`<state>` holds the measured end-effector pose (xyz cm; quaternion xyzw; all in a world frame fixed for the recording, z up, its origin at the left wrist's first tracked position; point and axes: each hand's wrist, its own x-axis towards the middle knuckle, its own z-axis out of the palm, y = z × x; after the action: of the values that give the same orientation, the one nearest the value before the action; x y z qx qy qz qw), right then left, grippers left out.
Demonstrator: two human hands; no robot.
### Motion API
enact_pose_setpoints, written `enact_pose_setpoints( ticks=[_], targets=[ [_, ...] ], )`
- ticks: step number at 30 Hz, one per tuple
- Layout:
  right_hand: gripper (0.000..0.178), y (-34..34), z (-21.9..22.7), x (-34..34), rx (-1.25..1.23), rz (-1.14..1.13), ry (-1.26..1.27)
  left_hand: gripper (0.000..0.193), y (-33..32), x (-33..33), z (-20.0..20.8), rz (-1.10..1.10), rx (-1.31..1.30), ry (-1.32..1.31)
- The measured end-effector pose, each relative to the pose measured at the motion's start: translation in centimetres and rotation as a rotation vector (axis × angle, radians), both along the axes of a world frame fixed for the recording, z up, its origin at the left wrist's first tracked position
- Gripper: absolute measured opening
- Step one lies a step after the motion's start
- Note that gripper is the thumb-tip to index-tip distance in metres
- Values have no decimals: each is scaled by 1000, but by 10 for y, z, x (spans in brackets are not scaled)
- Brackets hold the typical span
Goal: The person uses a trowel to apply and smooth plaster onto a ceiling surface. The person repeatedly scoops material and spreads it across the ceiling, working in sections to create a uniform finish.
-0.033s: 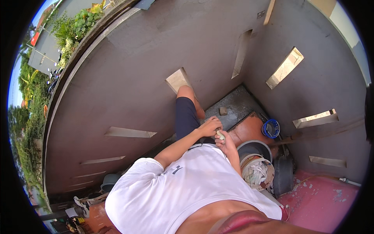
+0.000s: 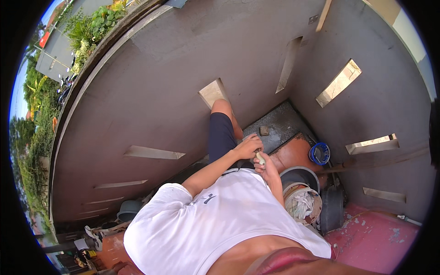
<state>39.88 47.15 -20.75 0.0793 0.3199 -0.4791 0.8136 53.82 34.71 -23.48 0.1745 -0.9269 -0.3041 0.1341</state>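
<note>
In front of my waist, my two hands meet. My right hand (image 2: 268,167) is closed around a short cream-coloured handle (image 2: 260,158), whose rounded end shows above the fingers. What the handle belongs to is hidden between the hands. My left hand (image 2: 249,146) touches the right one just beyond the handle, with its fingers curled together. Whatever the left fingers hold is too small and covered to make out. Past the hands, a small brownish block (image 2: 264,130) lies on the wet dark floor slab (image 2: 279,120).
To the right stand a blue-rimmed bucket (image 2: 319,153), a grey basin (image 2: 300,172), a pail with white cloth (image 2: 302,204) and a dark tub (image 2: 332,208). Grey walls (image 2: 174,68) with slots close in ahead and right. A red surface (image 2: 366,238) lies lower right.
The whole view has shifted slightly, with walls and buckets sitting a little differently in the picture. Both hands keep nearly the same pose around the handle.
</note>
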Motion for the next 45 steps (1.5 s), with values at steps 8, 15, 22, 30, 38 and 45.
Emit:
enact_pose_setpoints(
  ticks=[8, 15, 22, 30, 38, 45],
  targets=[
    [50, -77, 86, 21, -448, 161, 571, 46, -23, 34, 150, 648, -302, 90],
    [55, -175, 177, 45, -854, 211, 491, 63, -49, 72, 194, 913, 184, 656],
    [52, -218, 205, 98, -918, 189, 330, 64, -97, 71, 258, 734, 648, 1043],
    [54, -246, 214, 95, -905, 192, 575, 67, -129, 62, 260, 659, 787, 1168],
    [49, -262, 230, 91, -970, 269, 738, 59, -146, 56, 255, 575, 734, 1395],
    [48, -262, 239, 87, -939, 284, 778, 58, -151, 50, 252, 557, 666, 1449]
  ],
)
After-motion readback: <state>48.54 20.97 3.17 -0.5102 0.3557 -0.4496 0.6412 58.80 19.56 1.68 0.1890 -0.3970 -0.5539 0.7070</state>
